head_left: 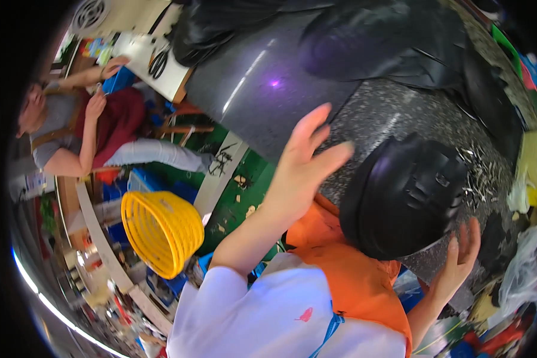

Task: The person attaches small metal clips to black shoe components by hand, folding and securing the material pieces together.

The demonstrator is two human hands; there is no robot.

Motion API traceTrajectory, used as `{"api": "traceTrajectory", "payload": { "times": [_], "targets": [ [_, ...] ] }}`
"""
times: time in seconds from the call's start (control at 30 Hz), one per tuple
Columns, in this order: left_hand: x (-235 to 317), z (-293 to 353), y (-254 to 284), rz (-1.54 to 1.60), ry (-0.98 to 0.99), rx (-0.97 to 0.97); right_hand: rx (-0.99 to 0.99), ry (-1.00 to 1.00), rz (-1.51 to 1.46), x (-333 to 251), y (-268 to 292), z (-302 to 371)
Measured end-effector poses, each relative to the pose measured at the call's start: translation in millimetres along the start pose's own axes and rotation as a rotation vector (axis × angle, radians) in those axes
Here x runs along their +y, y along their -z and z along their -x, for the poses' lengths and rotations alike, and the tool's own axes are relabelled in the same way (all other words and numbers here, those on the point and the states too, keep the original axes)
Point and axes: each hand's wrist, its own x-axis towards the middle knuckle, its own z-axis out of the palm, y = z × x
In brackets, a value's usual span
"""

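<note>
A rounded black moulded case (406,197), perhaps a bag, rests at the near edge of the speckled dark worktop (376,113) against my orange apron. Up in the air to its left is my left hand (307,158), empty, with the fingers spread. My right hand (459,253) is beside the case's lower right side, fingers stretched out; whether they touch it I cannot tell. Just past the case lies a heap of small silvery metal pieces (480,179).
Black sheet material (394,45) is piled across the far side of the worktop. On the left stand a yellow basket (164,230) and a seated co-worker (71,125) holding something blue. Scissors (158,62) lie on another table. Clear plastic (528,262) hangs at the right.
</note>
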Motion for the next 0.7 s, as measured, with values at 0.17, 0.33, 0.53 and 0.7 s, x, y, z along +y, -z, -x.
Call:
{"api": "traceTrajectory", "payload": {
  "times": [0.17,0.33,0.53,0.7],
  "targets": [
    [-14,25,-6,0.289,0.376,-0.073,-0.129,-0.080,-0.103,-16,0,10],
    [-41,6,-39,0.335,0.337,-0.383,-0.154,0.071,0.175,2,1,15],
    [-53,38,-68,-0.375,0.045,-0.354,-0.168,0.077,0.232,-19,-10,33],
    [-44,9,-35,0.168,0.078,-0.385,-0.272,0.156,0.072,-15,-16,37]
  ]
}}
